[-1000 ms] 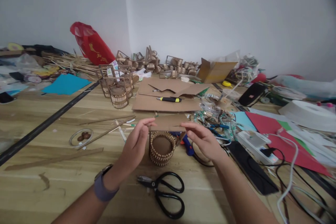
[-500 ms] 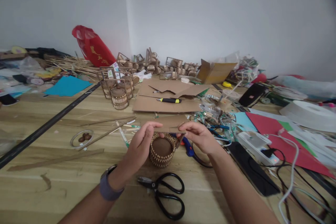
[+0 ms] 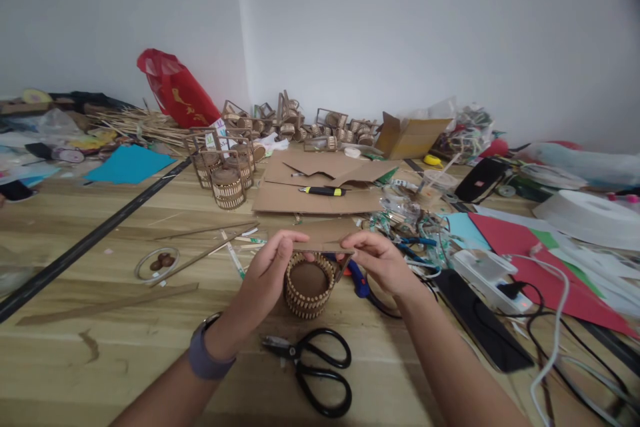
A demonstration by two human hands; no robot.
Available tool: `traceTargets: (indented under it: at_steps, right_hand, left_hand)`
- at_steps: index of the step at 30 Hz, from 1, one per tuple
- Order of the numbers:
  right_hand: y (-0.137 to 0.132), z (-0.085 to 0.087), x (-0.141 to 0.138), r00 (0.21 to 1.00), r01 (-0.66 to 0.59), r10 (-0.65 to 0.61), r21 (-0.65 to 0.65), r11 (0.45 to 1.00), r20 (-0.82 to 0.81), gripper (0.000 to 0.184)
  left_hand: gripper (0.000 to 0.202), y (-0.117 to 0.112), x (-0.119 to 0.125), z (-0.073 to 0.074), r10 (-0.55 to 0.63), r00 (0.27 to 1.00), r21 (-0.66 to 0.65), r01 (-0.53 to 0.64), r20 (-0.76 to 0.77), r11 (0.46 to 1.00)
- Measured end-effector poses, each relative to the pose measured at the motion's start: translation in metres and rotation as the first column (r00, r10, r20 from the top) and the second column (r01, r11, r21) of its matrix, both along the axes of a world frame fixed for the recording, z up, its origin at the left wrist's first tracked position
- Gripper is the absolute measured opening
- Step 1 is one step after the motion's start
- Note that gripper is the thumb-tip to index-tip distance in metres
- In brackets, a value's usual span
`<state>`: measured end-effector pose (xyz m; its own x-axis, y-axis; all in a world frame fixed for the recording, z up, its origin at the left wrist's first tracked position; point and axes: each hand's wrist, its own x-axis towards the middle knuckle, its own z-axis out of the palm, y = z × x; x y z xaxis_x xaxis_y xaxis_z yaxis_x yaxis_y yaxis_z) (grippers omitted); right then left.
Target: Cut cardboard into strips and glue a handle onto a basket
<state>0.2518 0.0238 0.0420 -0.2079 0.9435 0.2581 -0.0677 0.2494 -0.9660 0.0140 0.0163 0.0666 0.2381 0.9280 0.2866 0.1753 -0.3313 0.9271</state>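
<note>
Two hands work over one small round slatted basket [image 3: 309,283], which stands upright on the wooden tabletop [image 3: 125,347] between them. The left hand [image 3: 265,277] and the right hand [image 3: 383,260] share one flat cardboard piece [image 3: 325,235], held level just over the basket's far rim. Each grip is narrow, with fingers and thumb pinched on one end of the piece.

One pair of black scissors [image 3: 313,363] lies just in front of the basket. One yellow-and-black utility knife [image 3: 323,191] rests on a stack of cardboard sheets [image 3: 300,200] behind. At least three finished baskets [image 3: 227,187] stand to the rear left. The heap of them along the wall is too small to count.

The cardboard piece hides the basket's far rim. The right hand covers most of a blue tool [image 3: 357,278], and both forearms run off the bottom edge.

A second ago the left fingers lay stretched along the piece's end and the hands stood slightly wider apart. Now those fingers curl over the edge. The basket has not moved.
</note>
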Motion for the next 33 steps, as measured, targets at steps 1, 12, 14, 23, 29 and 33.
traceTargets:
  at_steps: [1,12,14,23,29,33]
  right_hand:
    - [-0.001,-0.001,0.001,1.0,0.005,-0.005,-0.005,1.0,0.002,0.031]
    - [-0.008,-0.013,0.005,0.974,0.182,-0.189,0.069,0.981,0.121,0.036]
    - [-0.013,-0.019,0.007,0.945,0.228,-0.247,0.112,0.967,0.216,0.036]
    - [-0.033,-0.041,-0.008,0.852,0.223,-0.298,0.217,0.95,0.43,0.017]
    - [-0.032,-0.043,-0.013,0.814,0.217,-0.337,0.289,0.932,0.473,0.011]
    - [-0.033,-0.045,-0.014,0.798,0.191,-0.343,0.332,0.924,0.496,0.007]
  left_hand:
    - [0.041,0.0,-0.001,0.0,0.001,1.0,0.007,-0.001,0.0,1.0]
    - [0.029,0.008,-0.01,0.025,0.062,0.967,0.425,0.05,-0.246,0.904]
    - [0.028,0.011,-0.008,0.03,0.053,0.934,0.541,0.158,-0.354,0.826]
    - [0.021,0.022,0.012,0.04,0.096,0.682,0.485,0.407,-0.725,0.774]
    - [0.019,0.022,0.016,0.046,0.071,0.622,0.419,0.435,-0.78,0.797]
    - [0.021,0.023,0.016,0.044,0.065,0.659,0.444,0.427,-0.75,0.788]
